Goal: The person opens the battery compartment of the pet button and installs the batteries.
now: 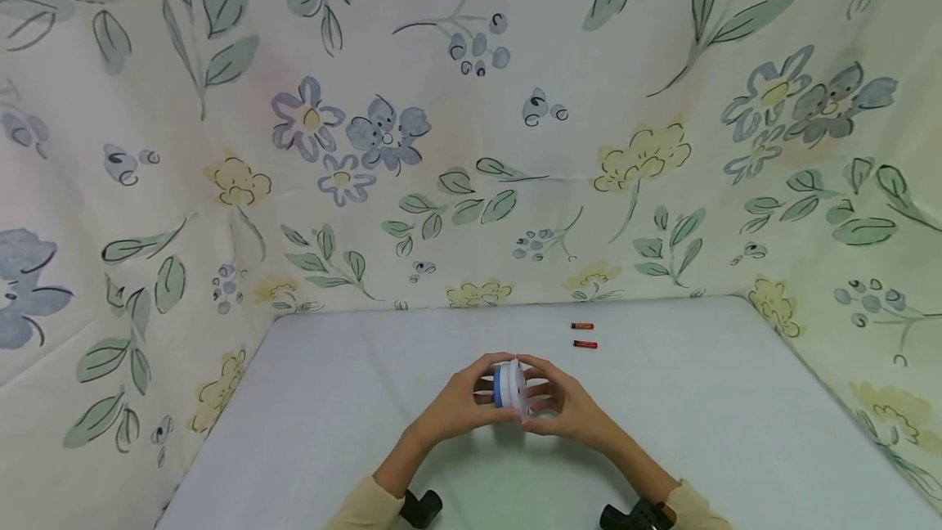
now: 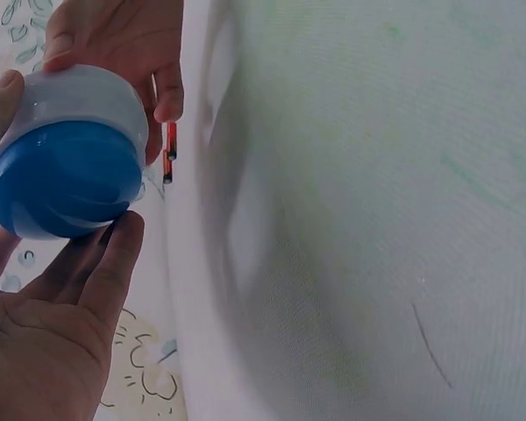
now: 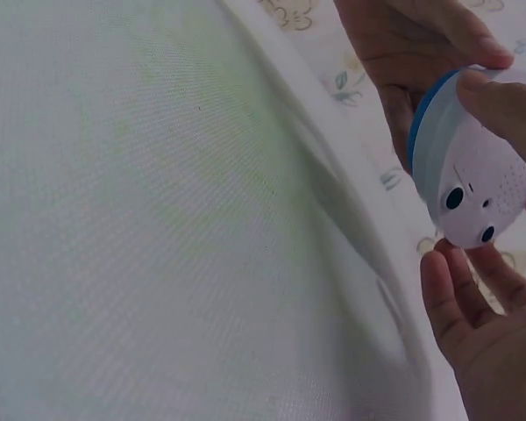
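Observation:
A round white device with a blue, domed side (image 2: pixel 66 180) is held up on edge between both hands above the table. Its white face (image 3: pixel 500 180) carries dark ovals and a patch of tiny holes, seen in the right wrist view. On the blue side, my left hand (image 1: pixel 455 401) grips the rim between thumb and fingers. From the other side my right hand (image 1: pixel 572 406) grips the white rim the same way. Beyond the hands, two red-and-black batteries (image 1: pixel 585 344) lie on the table. The exact kind of the device cannot be told.
A white cloth covers the table (image 1: pixel 346 399). Behind it and at both sides hangs a curtain (image 1: pixel 471 219) printed with flowers and leaves. Black wrist cameras (image 1: pixel 422 509) sit at both cuffs, close to the table.

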`<move>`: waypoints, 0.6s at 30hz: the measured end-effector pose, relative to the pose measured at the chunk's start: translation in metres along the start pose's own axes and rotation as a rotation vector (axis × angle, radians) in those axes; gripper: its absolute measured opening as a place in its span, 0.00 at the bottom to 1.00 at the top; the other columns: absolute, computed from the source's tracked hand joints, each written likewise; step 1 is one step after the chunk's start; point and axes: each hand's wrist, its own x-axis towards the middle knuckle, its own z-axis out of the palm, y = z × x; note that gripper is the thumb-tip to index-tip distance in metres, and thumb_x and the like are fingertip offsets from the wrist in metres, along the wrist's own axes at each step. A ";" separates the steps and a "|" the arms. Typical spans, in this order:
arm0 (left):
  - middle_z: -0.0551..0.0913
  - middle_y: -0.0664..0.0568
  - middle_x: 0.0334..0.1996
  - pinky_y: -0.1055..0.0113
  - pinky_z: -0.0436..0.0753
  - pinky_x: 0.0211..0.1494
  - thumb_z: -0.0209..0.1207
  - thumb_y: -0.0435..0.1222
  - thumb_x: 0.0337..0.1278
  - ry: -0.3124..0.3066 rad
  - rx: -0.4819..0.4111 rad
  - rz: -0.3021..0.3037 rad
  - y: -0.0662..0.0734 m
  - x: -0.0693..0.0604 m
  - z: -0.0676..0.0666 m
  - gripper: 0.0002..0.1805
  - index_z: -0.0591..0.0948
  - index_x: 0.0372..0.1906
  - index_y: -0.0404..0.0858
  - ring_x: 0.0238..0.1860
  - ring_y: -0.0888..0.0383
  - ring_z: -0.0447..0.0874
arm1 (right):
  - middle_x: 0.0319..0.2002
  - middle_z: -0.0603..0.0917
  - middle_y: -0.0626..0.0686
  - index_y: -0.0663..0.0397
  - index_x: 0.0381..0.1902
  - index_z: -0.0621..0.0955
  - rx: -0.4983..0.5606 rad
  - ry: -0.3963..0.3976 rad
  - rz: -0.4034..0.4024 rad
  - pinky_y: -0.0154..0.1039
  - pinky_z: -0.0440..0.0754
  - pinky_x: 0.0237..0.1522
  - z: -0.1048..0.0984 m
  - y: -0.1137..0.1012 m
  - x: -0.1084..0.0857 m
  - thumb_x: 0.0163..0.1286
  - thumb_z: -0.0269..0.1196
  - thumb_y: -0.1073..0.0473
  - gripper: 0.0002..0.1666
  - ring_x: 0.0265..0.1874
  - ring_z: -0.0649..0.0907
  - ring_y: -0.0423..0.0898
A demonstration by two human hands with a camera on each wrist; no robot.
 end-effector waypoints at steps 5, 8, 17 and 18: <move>0.75 0.49 0.64 0.64 0.82 0.55 0.76 0.38 0.54 0.017 0.003 -0.002 0.001 0.000 0.000 0.41 0.69 0.71 0.51 0.54 0.55 0.82 | 0.59 0.74 0.63 0.57 0.78 0.62 -0.030 0.006 0.001 0.51 0.85 0.47 -0.001 -0.002 0.000 0.58 0.77 0.68 0.54 0.51 0.81 0.60; 0.75 0.49 0.63 0.64 0.82 0.55 0.76 0.39 0.54 0.032 -0.016 -0.009 0.001 0.001 0.001 0.40 0.68 0.70 0.50 0.54 0.55 0.82 | 0.58 0.75 0.62 0.55 0.77 0.63 -0.047 0.017 0.031 0.49 0.86 0.46 -0.001 -0.003 -0.001 0.59 0.76 0.67 0.53 0.50 0.82 0.58; 0.75 0.46 0.63 0.63 0.83 0.53 0.73 0.35 0.59 0.027 -0.077 -0.042 0.002 0.001 0.002 0.41 0.66 0.74 0.47 0.54 0.55 0.82 | 0.53 0.72 0.68 0.60 0.76 0.63 -0.008 0.002 0.055 0.40 0.86 0.39 -0.004 -0.002 -0.003 0.60 0.76 0.68 0.51 0.39 0.85 0.55; 0.75 0.46 0.63 0.64 0.83 0.53 0.73 0.35 0.58 0.022 -0.075 -0.042 0.001 0.001 0.002 0.41 0.66 0.74 0.45 0.54 0.55 0.82 | 0.52 0.72 0.68 0.60 0.76 0.63 -0.019 0.004 0.054 0.39 0.86 0.38 -0.005 -0.001 -0.004 0.59 0.76 0.68 0.51 0.38 0.84 0.53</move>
